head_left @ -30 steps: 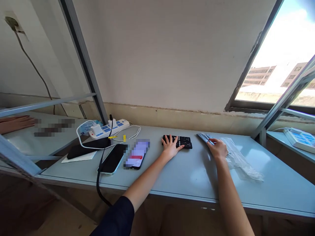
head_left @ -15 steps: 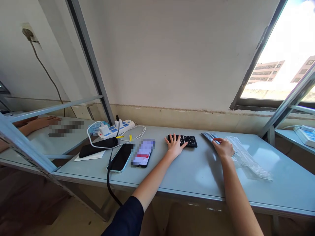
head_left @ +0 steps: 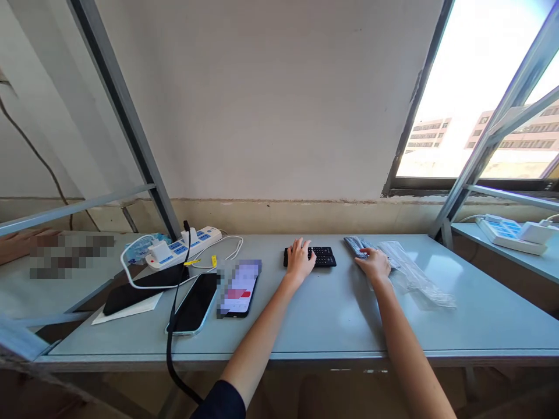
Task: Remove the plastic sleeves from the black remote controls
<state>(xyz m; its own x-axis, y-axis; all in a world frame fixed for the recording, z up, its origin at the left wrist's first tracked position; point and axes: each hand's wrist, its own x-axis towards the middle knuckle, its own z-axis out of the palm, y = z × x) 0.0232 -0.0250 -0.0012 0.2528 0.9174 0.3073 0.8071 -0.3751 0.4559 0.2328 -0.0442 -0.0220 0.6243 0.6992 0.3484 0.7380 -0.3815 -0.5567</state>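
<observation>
My left hand (head_left: 299, 259) rests over the left part of a black keypad (head_left: 324, 257) with rows of small pale-marked keys. Its fingers are bent over the far edge, with the thumb near the face; the palm hides part of the keypad. To the right, my right hand (head_left: 374, 265) has thumb and fingers closed on a bluish patterned packet (head_left: 354, 245) lying on the desk. Clear plastic wrapping (head_left: 414, 276) spreads out to the right of this hand. What exactly is inside the packet I cannot make out.
On the left of the grey desk (head_left: 323, 326) lie a lit phone (head_left: 241, 290), a dark-screened phone (head_left: 195, 304) and a black flat case (head_left: 142, 291) on white paper. A power strip (head_left: 186, 247) with cables stands behind. A black cable (head_left: 169, 343) hangs over the front edge. Metal posts flank the desk.
The view has turned to the right. My left hand's spread fingers have drawn together over the left part of the keypad. My right hand stays at the packet.
</observation>
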